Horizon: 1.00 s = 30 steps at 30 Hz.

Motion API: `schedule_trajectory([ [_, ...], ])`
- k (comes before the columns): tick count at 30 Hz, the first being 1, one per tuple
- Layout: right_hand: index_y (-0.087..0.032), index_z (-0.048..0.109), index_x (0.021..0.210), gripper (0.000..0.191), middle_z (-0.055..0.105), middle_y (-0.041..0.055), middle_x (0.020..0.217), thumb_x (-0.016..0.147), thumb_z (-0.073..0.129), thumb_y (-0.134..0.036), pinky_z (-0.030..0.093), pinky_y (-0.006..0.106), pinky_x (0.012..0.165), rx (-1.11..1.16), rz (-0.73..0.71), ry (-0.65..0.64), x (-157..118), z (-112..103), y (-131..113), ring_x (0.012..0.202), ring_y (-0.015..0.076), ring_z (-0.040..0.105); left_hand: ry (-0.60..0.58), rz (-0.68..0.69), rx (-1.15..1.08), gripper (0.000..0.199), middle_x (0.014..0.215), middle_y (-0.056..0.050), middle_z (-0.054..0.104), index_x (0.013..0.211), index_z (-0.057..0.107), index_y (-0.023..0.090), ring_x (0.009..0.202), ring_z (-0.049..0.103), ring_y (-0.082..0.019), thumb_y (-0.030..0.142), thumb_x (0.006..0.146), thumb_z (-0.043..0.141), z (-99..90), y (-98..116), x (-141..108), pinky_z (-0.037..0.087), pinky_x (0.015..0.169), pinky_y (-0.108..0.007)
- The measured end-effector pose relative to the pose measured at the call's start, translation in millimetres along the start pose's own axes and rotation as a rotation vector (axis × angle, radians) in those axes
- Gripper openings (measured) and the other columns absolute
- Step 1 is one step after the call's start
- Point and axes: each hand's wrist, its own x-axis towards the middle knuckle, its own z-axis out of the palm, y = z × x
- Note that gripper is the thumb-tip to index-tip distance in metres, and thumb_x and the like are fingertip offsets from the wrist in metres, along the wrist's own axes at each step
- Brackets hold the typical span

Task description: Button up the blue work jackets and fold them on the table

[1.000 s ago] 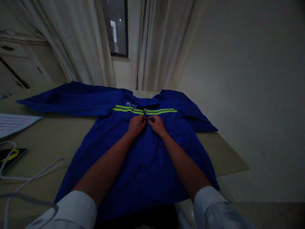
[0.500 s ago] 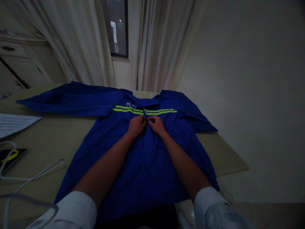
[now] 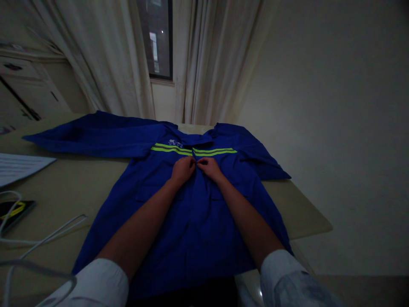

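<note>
A blue work jacket lies spread face up, with its collar at the far side and both sleeves out to the sides. Yellow-green stripes cross its chest, and a small white logo sits above them on the left. Just below the stripes, my left hand pinches the front edge at the middle opening. Right beside it, my right hand pinches the other side of the same opening, thumb and forefinger together. Whatever small fastening may be between the fingertips is too dark and small to make out.
Under the jacket is a beige table, its right corner near the wall. On the left lie a sheet of paper, a dark flat object with yellow on it, and a white cable. Curtains hang behind.
Both hands stay at the front opening, with only a slight shift of the right fingers. The whole view has moved a little; the jacket lies as before.
</note>
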Motion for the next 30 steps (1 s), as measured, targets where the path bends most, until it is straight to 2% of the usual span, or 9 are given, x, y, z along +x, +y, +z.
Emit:
schedule_trajectory([
  [3, -0.016, 0.076, 0.088, 0.011, 0.075, 0.0012, 0.078, 0.082, 0.068, -0.016, 0.053, 0.023, 0.056, -0.002, 0.035, -0.021, 3.0, 1.3, -0.2, 0.057, 0.0129, 0.063, 0.008, 0.008, -0.006, 0.02, 0.105, -0.007, 0.078, 0.108, 0.073, 0.022, 0.102, 0.072, -0.025, 0.022, 0.094, 0.059, 2.4, -2.2, 1.3, 0.053, 0.091, -0.033],
  [7, -0.017, 0.077, 0.087, 0.01, 0.077, 0.0043, 0.088, 0.08, 0.07, -0.017, 0.057, 0.027, 0.075, -0.141, -0.141, 0.108, 0.3, 4.5, 1.2, 0.076, 0.017, 0.07, 0.013, 0.007, -0.025, 0.019, 0.104, -0.007, 0.079, 0.108, 0.074, 0.022, 0.101, 0.073, -0.025, 0.022, 0.094, 0.061, 5.8, -5.0, 2.9, 0.053, 0.091, -0.033],
  [9, -0.016, 0.078, 0.088, 0.011, 0.077, 0.0057, 0.093, 0.08, 0.07, -0.016, 0.057, 0.029, 0.08, -0.165, -0.189, 0.136, -1.4, 5.1, 2.1, 0.08, 0.0175, 0.07, 0.019, 0.001, -0.037, 0.019, 0.104, -0.007, 0.079, 0.108, 0.074, 0.022, 0.101, 0.073, -0.025, 0.023, 0.094, 0.061, 6.8, -5.9, 3.2, 0.053, 0.09, -0.033],
  [19, -0.016, 0.079, 0.094, 0.016, 0.076, 0.0042, 0.091, 0.083, 0.067, -0.017, 0.055, 0.027, 0.079, -0.053, -0.245, 0.081, -3.8, 0.7, -0.3, 0.078, 0.0164, 0.069, 0.033, -0.021, -0.05, 0.018, 0.103, -0.008, 0.08, 0.108, 0.073, 0.02, 0.098, 0.074, -0.026, 0.022, 0.094, 0.062, 5.6, -4.7, 2.1, 0.053, 0.087, -0.034],
  [26, -0.017, 0.078, 0.088, 0.01, 0.075, 0.002, 0.081, 0.086, 0.068, -0.016, 0.055, 0.029, 0.077, -0.115, -0.157, 0.09, -0.1, 1.5, -0.1, 0.073, 0.0176, 0.069, 0.06, 0.031, -0.078, 0.016, 0.099, -0.008, 0.08, 0.105, 0.074, 0.021, 0.095, 0.074, -0.026, 0.023, 0.093, 0.064, 9.8, -10.4, 4.3, 0.053, 0.086, -0.034],
  [30, -0.017, 0.077, 0.09, 0.01, 0.074, 0.0048, 0.091, 0.088, 0.068, -0.013, 0.054, 0.031, 0.086, -0.234, -0.269, 0.113, -1.1, -0.1, -2.7, 0.085, 0.0193, 0.069, 0.078, 0.06, -0.097, 0.016, 0.098, -0.007, 0.079, 0.104, 0.075, 0.021, 0.093, 0.074, -0.026, 0.02, 0.092, 0.063, 10.9, -13.1, 5.7, 0.053, 0.087, -0.034],
])
